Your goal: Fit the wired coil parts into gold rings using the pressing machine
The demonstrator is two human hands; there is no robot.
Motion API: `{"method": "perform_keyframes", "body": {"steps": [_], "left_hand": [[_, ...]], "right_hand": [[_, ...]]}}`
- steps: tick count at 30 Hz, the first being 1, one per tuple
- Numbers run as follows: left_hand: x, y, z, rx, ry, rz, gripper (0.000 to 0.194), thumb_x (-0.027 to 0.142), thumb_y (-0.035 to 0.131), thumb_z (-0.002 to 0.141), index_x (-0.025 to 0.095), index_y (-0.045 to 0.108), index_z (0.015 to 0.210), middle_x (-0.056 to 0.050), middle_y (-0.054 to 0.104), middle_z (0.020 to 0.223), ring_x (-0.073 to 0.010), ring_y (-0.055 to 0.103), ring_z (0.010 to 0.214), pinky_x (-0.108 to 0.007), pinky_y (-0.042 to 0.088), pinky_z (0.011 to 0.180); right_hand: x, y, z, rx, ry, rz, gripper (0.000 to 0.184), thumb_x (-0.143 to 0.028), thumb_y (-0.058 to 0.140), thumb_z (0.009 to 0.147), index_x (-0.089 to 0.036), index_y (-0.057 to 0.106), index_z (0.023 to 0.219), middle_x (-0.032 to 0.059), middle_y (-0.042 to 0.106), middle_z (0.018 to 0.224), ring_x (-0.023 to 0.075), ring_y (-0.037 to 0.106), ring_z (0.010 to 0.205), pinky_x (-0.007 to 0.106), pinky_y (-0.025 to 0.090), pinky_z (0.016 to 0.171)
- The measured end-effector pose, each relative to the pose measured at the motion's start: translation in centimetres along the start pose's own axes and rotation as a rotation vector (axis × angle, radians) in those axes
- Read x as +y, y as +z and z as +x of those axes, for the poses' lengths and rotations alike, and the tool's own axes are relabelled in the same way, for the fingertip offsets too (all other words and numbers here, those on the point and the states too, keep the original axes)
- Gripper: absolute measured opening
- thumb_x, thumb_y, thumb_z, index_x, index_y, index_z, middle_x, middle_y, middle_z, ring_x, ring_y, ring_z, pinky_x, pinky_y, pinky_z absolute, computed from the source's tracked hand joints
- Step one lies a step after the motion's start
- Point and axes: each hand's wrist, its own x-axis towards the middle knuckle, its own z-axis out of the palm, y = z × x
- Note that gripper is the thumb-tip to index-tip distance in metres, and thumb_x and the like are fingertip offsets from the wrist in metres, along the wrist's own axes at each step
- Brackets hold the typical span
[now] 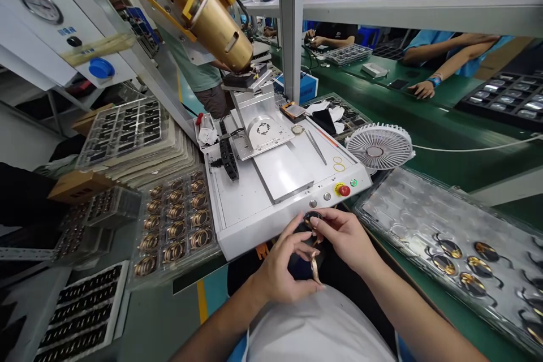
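Before the machine's front edge (pixel 292 212), both hands (pixel 286 271) hover.

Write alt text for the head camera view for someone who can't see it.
The left hand holds a gold ring and the right hand a small round black part, before a white machine base. A tray of gold rings lies left; a white fan stands right.

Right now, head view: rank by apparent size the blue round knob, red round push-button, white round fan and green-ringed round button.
Largest to smallest:
1. White round fan
2. Blue round knob
3. Red round push-button
4. Green-ringed round button
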Motion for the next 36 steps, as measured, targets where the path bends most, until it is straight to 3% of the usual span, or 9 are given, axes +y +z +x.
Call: {"method": "perform_keyframes", "body": {"steps": [7,11,17,21,23,26,28,32,36], "left_hand": [[-0.4,-0.3,-0.1,-0.119,0.009,0.388,0.078,0.027,0.082,0.082,0.022,0.044,0.151,-0.026,0.037,0.166,-0.0387,0.070,0.123,-0.050,0.062,0.096],[-0.3,-0.7,0.0,-0.130,0.000,0.440,0.064,0.023,0.076,0.087,0.023,0.050,0.146,-0.023,0.045,0.162,-0.0360,0.072,0.119,-0.051,0.061,0.097],[-0.2,-0.9,0.4,0.012,-0.047,0.050,0.078,0.024,0.089,0.075,0.025,0.055,0.145,-0.022,0.045,0.162,-0.0316,0.075,0.114,-0.047,0.062,0.099],[-0.9,-0.7,0.7,0.197,-0.149,-0.408,0.054,0.029,0.089,0.078,0.022,0.069,0.128,-0.016,0.069,0.136,-0.0299,0.073,0.116,-0.046,0.058,0.103],[-1.3,-0.7,0.9,0.269,-0.180,-0.519,0.051,0.035,0.091,0.076,0.021,0.073,0.121,-0.014,0.076,0.122,-0.0285,0.073,0.113,-0.045,0.058,0.103],[-1.9,-0.6,1.0,0.333,-0.213,-0.567,0.055,0.039,0.095,0.069,0.020,0.074,0.116,-0.013,0.078,0.122,-0.0271,0.075,0.109,-0.043,0.060,0.099],[-2.3,-0.4,0.8,0.314,-0.219,-0.602,0.057,0.037,0.096,0.067,0.022,0.074,0.117,-0.013,0.078,0.123,-0.0273,0.076,0.110,-0.042,0.062,0.096],[-3.0,-0.2,0.1,0.260,-0.193,-0.626,0.059,0.028,0.096,0.069,0.026,0.073,0.123,-0.011,0.077,0.129,-0.0266,0.075,0.114,-0.040,0.063,0.096],[-3.3,-0.4,-0.2,0.258,-0.146,-0.605,0.062,0.020,0.095,0.069,0.028,0.074,0.126,-0.009,0.078,0.128,-0.0264,0.075,0.116,-0.041,0.062,0.100]], "right_hand": [[0.7,-0.4,-0.1,-0.015,0.040,-0.096,0.039,-0.052,0.088,0.072,-0.017,0.081,0.087,0.0048,0.072,0.068,0.0204,0.066,0.060,0.031,0.056,0.058],[0.8,-0.6,-0.2,-0.024,0.021,-0.091,0.036,-0.051,0.087,0.073,-0.018,0.083,0.088,0.0041,0.072,0.068,0.0197,0.065,0.059,0.031,0.056,0.057],[0.9,-0.3,-0.2,0.090,-0.015,-0.022,0.041,-0.056,0.085,0.077,-0.018,0.080,0.091,0.0039,0.070,0.071,0.0163,0.056,0.056,0.030,0.051,0.054],[0.4,-0.3,-0.4,0.033,0.082,0.107,0.041,-0.053,0.091,0.071,-0.018,0.069,0.074,0.0002,0.062,0.065,0.0132,0.052,0.056,0.025,0.046,0.052],[0.1,-0.2,-0.6,-0.034,0.164,0.176,0.042,-0.051,0.093,0.068,-0.018,0.067,0.071,0.0001,0.062,0.066,0.0125,0.052,0.059,0.024,0.045,0.055],[-0.3,0.5,-1.1,-0.113,0.316,0.276,0.044,-0.047,0.096,0.062,-0.017,0.065,0.068,0.0018,0.066,0.071,0.0127,0.056,0.062,0.026,0.049,0.062],[-0.3,1.3,-1.4,-0.130,0.360,0.325,0.044,-0.041,0.097,0.058,-0.017,0.061,0.066,0.0003,0.065,0.068,0.0123,0.055,0.060,0.026,0.048,0.061],[-0.2,2.6,-1.9,-0.075,0.261,0.284,0.042,-0.027,0.092,0.059,-0.021,0.052,0.070,-0.0035,0.061,0.066,0.0114,0.051,0.060,0.024,0.040,0.057],[-0.1,3.3,-2.0,-0.043,0.174,0.140,0.036,-0.025,0.082,0.064,-0.023,0.048,0.075,-0.0049,0.058,0.067,0.0113,0.047,0.059,0.025,0.035,0.055]]}}
